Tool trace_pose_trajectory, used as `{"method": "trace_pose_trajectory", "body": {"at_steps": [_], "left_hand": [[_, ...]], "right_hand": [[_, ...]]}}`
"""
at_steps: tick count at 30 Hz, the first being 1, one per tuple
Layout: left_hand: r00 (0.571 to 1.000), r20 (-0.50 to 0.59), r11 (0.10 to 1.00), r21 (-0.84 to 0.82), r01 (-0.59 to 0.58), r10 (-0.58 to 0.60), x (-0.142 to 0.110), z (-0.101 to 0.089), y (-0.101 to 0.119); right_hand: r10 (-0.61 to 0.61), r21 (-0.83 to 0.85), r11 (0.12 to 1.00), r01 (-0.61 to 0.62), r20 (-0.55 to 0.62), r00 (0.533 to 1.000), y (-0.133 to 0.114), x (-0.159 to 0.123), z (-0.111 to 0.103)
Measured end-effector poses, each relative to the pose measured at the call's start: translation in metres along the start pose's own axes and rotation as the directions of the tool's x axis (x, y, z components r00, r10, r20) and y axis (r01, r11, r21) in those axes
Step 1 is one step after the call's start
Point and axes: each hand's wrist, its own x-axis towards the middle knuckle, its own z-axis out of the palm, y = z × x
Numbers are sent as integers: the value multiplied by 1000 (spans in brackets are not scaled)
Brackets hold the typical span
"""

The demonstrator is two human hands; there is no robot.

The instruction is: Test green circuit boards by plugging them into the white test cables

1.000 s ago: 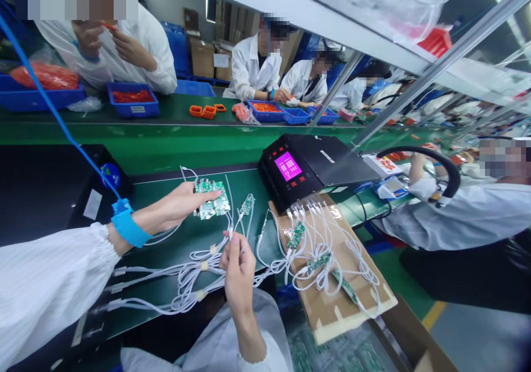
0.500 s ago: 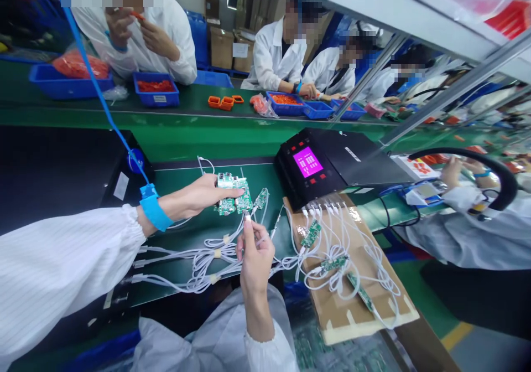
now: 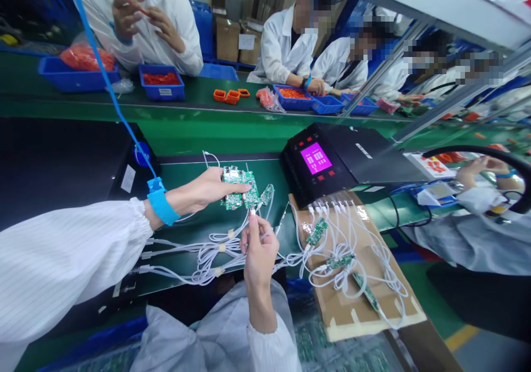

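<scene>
My left hand point(image 3: 209, 188), with a blue wrist strap point(image 3: 162, 206) on it, holds a cluster of small green circuit boards point(image 3: 239, 189) just above the dark green mat point(image 3: 182, 239). My right hand point(image 3: 258, 250) pinches the plug end of a white cable point(image 3: 251, 212) right below those boards. A bundle of white cables point(image 3: 207, 253) lies across the mat to the left of my right hand. A black tester with a pink screen point(image 3: 316, 159) stands to the right. White leads run from it to green boards point(image 3: 317, 231) on a cardboard sheet point(image 3: 369, 305).
A green conveyor belt point(image 3: 207, 131) runs across the back with blue bins point(image 3: 161, 83) and orange parts point(image 3: 230, 95). Several people in white coats work beyond it. Another person sits at the right. A black box point(image 3: 58, 161) stands at the left.
Both hands have kept their grips. My right hand has brought the cable plug up closer to the boards in my left hand. The view has shifted slightly left.
</scene>
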Motion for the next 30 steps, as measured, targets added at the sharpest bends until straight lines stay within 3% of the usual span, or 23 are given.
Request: {"method": "trace_pose_trajectory", "body": {"at_steps": [8,19,26,30], "left_hand": [[999,-44,999,43,-4,6,-2,0,3],[999,-6,999,22,-37,37,-2,1,4],[995,-79,979,199,-43,59,-1,-2,3],[990,-49,961,250,-116,132,1,-3,0]], "right_hand": [[-12,6,1000,12,47,999,1,2,-3],[-4,-14,1000,6,96,995,2,4,-3],[24,11,1000,-26,149,989,3,5,-5],[53,31,998,-60,190,980,3,5,-6]]}}
